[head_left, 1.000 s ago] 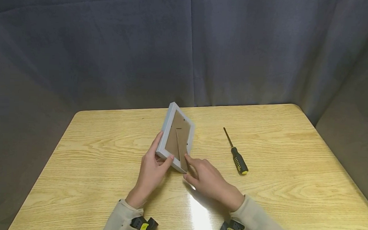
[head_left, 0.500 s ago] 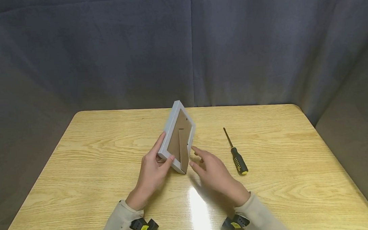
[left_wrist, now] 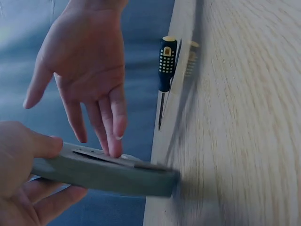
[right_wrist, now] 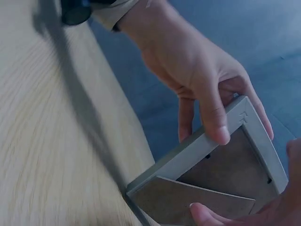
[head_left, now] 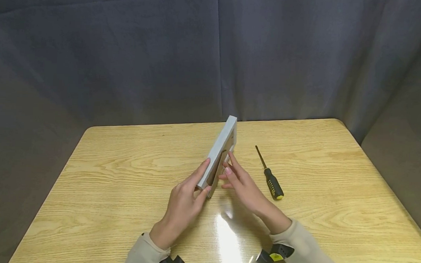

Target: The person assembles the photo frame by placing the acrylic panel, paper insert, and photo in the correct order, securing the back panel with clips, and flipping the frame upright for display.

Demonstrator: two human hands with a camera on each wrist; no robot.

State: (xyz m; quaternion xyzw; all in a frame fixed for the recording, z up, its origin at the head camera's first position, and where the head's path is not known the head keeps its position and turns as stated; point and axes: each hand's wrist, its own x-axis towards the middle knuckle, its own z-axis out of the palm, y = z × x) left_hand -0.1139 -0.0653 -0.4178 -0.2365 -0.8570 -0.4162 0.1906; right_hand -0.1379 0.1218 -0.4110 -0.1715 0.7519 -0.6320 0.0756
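Observation:
My left hand (head_left: 185, 200) grips a light grey picture frame (head_left: 217, 152) by its near end, thumb on the back side and fingers along the outer edge. The frame stands tilted with its brown backing turned right. From that backing a flat stand leg (right_wrist: 178, 202) sticks out at an angle, plain in the right wrist view. My right hand (head_left: 248, 191) is beside the back, its fingers stretched out and holding nothing. In the left wrist view, the right hand's fingertips (left_wrist: 115, 148) reach right to the frame's back. The frame's front is hidden.
A screwdriver (head_left: 273, 184) with a black and yellow handle lies right of the hands on the wood-grain table (head_left: 108, 174). Behind the table's far edge hangs a dark grey curtain (head_left: 129, 59). Black devices sit on both wrists.
The left hand has moved right and turned the frame nearly edge-on to the head view. The right hand has left the stand leg's lower end, moved slightly up and rolled, fingers extending.

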